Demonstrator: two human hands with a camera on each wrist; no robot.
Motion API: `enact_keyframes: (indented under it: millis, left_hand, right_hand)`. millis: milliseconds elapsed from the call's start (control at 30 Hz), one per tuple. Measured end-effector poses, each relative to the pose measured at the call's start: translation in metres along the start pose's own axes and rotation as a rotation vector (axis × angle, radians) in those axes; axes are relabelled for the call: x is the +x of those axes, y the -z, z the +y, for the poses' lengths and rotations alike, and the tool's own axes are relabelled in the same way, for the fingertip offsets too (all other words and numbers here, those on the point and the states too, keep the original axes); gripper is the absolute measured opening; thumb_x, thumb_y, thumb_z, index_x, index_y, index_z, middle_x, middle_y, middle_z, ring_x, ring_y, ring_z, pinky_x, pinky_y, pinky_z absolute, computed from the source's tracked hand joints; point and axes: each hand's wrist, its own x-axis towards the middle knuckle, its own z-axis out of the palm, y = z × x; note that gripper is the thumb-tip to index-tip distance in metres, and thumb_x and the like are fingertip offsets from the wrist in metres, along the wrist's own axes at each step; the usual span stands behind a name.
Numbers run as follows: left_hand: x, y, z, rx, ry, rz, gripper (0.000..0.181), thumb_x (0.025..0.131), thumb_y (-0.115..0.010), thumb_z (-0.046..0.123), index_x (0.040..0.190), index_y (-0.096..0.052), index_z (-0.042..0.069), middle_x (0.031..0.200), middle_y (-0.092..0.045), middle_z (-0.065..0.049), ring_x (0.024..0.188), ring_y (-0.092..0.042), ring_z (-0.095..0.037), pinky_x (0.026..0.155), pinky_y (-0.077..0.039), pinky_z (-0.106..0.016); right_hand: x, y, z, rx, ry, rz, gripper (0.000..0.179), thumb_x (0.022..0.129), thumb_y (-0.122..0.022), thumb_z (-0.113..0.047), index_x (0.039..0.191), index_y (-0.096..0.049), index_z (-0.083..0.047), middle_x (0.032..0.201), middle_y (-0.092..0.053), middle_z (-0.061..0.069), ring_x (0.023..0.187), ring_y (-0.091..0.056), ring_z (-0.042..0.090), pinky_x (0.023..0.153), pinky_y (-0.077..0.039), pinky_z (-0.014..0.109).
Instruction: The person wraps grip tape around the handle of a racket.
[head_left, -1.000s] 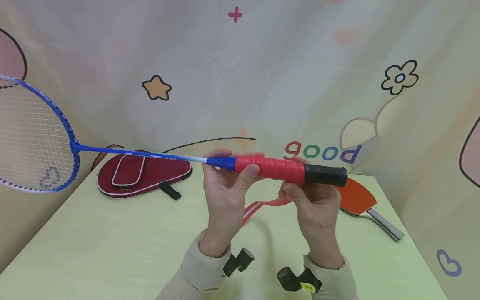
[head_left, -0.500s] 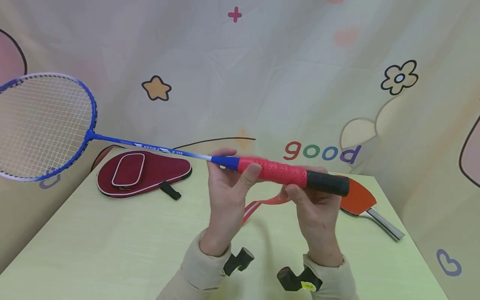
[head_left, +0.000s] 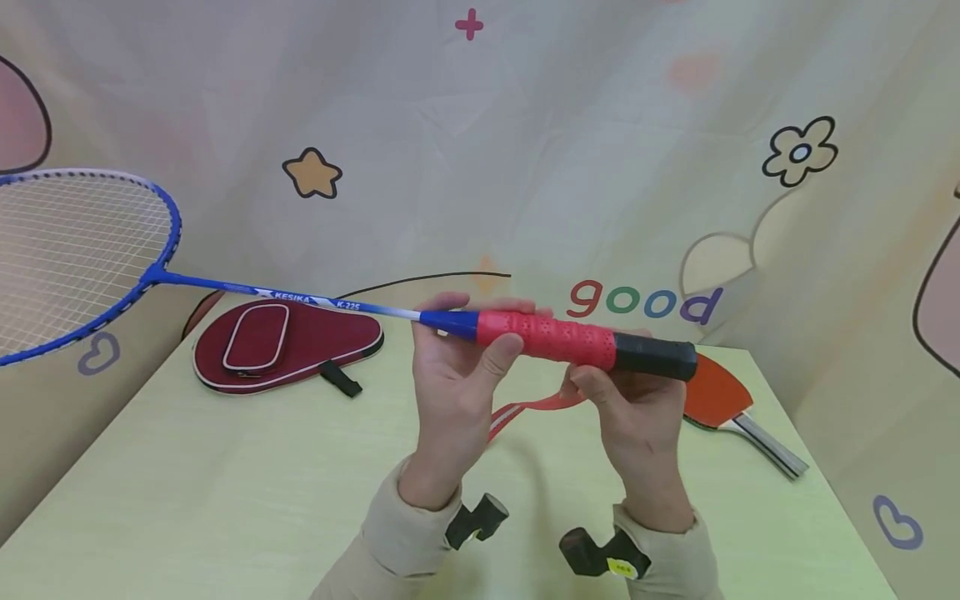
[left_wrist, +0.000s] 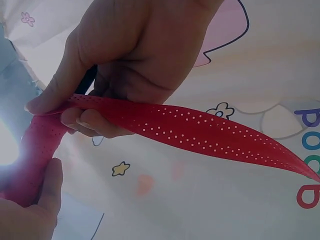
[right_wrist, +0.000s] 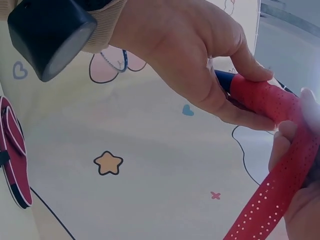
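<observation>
A blue and white badminton racket (head_left: 217, 286) is held up above the table, its head at the left and its handle at the right. Perforated red grip tape (head_left: 558, 336) is wrapped round much of the handle, while the black butt end (head_left: 656, 357) is bare. My left hand (head_left: 453, 408) grips the wrapped part near the blue cone, thumb in front. At the edge of the wrap, my right hand (head_left: 637, 429) pinches the tape against the handle. From there a loose tail of tape (left_wrist: 200, 131) hangs down, also visible in the right wrist view.
On the pale table (head_left: 225, 492), a dark red paddle case (head_left: 330, 333) with a black strap lies at the back left. A table tennis bat (head_left: 720, 396) with an orange-red face lies at the right, partly behind my right hand. A printed cloth (head_left: 420, 183) hangs behind.
The racket head swung up and right, then sank back down and left, its string face turning slightly. The butt end dipped and rose a little. Both hands keep their holds.
</observation>
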Motion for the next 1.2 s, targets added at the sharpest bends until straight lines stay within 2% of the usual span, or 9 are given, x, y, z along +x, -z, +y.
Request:
enact_keyframes:
  millis: [200,433,633,733,833,967,1100,1200]
  left_hand:
    - [-0.0007,0.0009,-0.0001,0.036,0.005,0.065,0.051,0.089,-0.070,0.021,0.122,-0.032,0.011,0.112,-0.064,-0.013,0.105,-0.064,-0.034,0.093,-0.052,-0.045]
    - [-0.0007,0.0007,-0.0004,0.058,0.077,0.124,0.056,0.087,-0.073,0.029,0.122,-0.033,0.011,0.111,-0.061,-0.015,0.103,-0.062,-0.031,0.085,-0.056,-0.042]
    - [-0.0016,-0.0002,-0.0005,0.066,0.126,0.146,0.059,0.085,-0.074,0.034,0.123,-0.034,0.012,0.109,-0.058,-0.020,0.093,-0.066,-0.027,0.080,-0.058,-0.041]
    - [-0.0022,-0.0003,-0.0009,0.064,0.134,0.141,0.059,0.085,-0.074,0.033,0.123,-0.034,0.011,0.109,-0.057,-0.022,0.089,-0.067,-0.026,0.078,-0.058,-0.042]
    - [-0.0024,-0.0005,-0.0009,0.049,0.138,0.123,0.059,0.086,-0.074,0.032,0.124,-0.033,0.012,0.109,-0.058,-0.019,0.094,-0.065,-0.026,0.082,-0.057,-0.041]
    - [-0.0015,-0.0021,-0.0007,-0.018,0.128,0.058,0.057,0.091,-0.070,0.019,0.130,-0.028,0.014,0.113,-0.061,-0.014,0.106,-0.063,-0.030,0.093,-0.052,-0.044]
    - [-0.0004,-0.0041,0.0001,-0.102,0.102,-0.009,0.064,0.091,-0.065,0.003,0.136,-0.021,0.015,0.118,-0.059,-0.016,0.109,-0.063,-0.034,0.098,-0.047,-0.048]
    - [-0.0004,-0.0042,0.0004,-0.123,0.089,-0.019,0.067,0.090,-0.066,0.003,0.137,-0.020,0.015,0.118,-0.059,-0.017,0.107,-0.064,-0.034,0.098,-0.047,-0.048]
  right_hand:
    - [0.0002,0.0018,-0.0015,-0.078,0.008,-0.030,0.034,0.087,-0.068,0.003,0.119,-0.056,0.003,0.089,-0.070,0.008,0.075,-0.069,0.019,0.078,-0.057,0.029]
    - [0.0042,-0.0009,-0.0007,0.026,0.022,-0.050,0.046,0.087,-0.068,0.005,0.130,-0.052,0.010,0.097,-0.067,0.013,0.083,-0.067,0.023,0.077,-0.058,0.031]
    - [0.0015,-0.0011,-0.0009,0.052,0.028,-0.032,0.039,0.086,-0.070,0.004,0.122,-0.056,0.009,0.098,-0.068,0.013,0.082,-0.068,0.023,0.076,-0.058,0.032]
    - [-0.0007,-0.0011,-0.0013,0.065,0.017,-0.019,0.034,0.086,-0.068,0.007,0.119,-0.057,0.008,0.103,-0.068,0.015,0.082,-0.069,0.024,0.075,-0.058,0.033]
    - [-0.0012,-0.0014,-0.0013,0.077,0.019,-0.013,0.031,0.087,-0.066,0.008,0.117,-0.057,0.008,0.104,-0.067,0.016,0.079,-0.070,0.024,0.074,-0.059,0.034]
    - [-0.0008,-0.0021,-0.0006,0.081,0.023,0.007,0.025,0.088,-0.065,0.008,0.112,-0.057,0.007,0.096,-0.067,0.015,0.075,-0.069,0.023,0.075,-0.058,0.033]
    - [0.0002,-0.0024,0.0013,0.083,0.025,0.019,0.020,0.089,-0.067,0.003,0.106,-0.057,0.003,0.088,-0.065,0.013,0.073,-0.067,0.023,0.076,-0.058,0.032]
    - [0.0012,-0.0023,0.0027,0.100,0.030,0.014,0.021,0.089,-0.069,-0.002,0.105,-0.057,0.003,0.086,-0.065,0.012,0.073,-0.066,0.023,0.076,-0.058,0.032]
